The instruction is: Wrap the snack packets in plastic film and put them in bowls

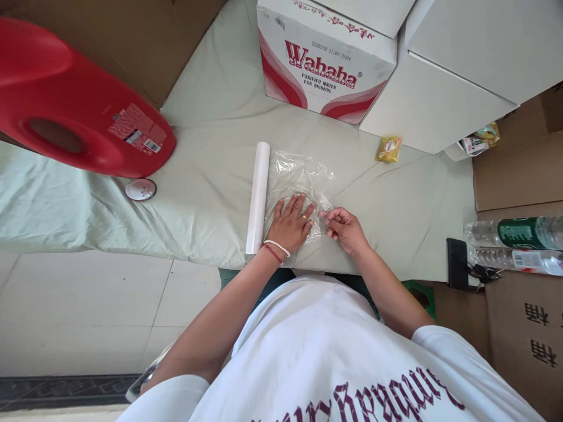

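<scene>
A sheet of clear plastic film (290, 170) lies wrinkled on the pale green cloth, stretching right from a white roll (258, 196). My left hand (292, 224) rests flat on the film with its fingers spread, just right of the roll. At the film's right edge, my right hand (343, 228) has thumb and fingers pinched together on the film. The film's lower part is partly hidden under my left hand.
A large red jug (101, 143) and a round white object (141, 189) are to the left. Behind stands a Wahaha water box (325, 64), with a small yellow packet (389, 149) near it. Plastic bottles (519, 232) and a black phone-like object (457, 264) lie at the right.
</scene>
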Demonstrator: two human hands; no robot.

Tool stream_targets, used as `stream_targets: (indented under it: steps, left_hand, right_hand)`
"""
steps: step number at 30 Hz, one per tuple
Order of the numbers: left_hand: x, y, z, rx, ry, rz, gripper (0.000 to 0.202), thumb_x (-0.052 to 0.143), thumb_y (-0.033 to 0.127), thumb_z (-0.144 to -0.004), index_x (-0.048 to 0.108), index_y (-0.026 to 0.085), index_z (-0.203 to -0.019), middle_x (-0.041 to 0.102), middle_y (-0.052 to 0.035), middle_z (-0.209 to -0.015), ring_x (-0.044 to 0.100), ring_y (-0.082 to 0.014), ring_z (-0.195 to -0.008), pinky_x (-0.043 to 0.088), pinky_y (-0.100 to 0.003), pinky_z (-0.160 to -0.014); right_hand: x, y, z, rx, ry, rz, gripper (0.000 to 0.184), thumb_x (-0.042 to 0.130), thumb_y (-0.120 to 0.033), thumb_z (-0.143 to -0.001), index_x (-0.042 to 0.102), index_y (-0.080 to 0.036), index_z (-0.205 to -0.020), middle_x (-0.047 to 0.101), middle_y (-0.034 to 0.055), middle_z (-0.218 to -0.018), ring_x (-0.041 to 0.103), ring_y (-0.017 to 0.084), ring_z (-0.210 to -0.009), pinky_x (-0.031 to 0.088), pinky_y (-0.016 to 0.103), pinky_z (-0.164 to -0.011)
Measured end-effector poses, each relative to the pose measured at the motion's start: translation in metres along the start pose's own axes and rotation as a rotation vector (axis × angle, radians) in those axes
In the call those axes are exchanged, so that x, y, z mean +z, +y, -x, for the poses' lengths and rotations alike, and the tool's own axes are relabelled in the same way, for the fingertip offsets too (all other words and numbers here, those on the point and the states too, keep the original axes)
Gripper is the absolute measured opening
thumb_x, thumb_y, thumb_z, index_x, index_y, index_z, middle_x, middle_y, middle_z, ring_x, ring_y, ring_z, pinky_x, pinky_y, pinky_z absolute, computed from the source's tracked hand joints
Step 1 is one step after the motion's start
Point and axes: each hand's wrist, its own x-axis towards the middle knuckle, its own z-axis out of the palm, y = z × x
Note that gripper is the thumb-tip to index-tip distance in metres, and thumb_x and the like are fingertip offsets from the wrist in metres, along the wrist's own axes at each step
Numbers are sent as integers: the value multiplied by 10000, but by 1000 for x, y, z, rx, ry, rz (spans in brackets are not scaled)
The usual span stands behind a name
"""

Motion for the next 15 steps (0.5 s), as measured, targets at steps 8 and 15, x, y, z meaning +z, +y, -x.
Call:
stream_targets:
  steps: [8, 15]
  left_hand:
    - [0, 0, 0, 0, 4, -21, 557, 373, 426, -1070, 469, 244, -1587, 299, -134, -1728, 266, -319, -1611, 151, -608, -1300]
    - [0, 0, 0, -1, 4, -30, 556, 356, 430, -1076, 462, 251, -1591, 293, -133, -1731, 264, -321, -1612, 162, -611, -1295]
  right_hand:
    - [4, 13, -8, -94, 96, 102, 369, 828, -399, -671, 572, -237, -882, 720, -22, -947, 479, 43, -454, 301, 202, -387]
    - [-2, 16, -9, -58, 167, 122, 413, 833, -423, -649, 585, -234, -920, 645, -56, -795, 457, 56, -457, 272, 206, -384]
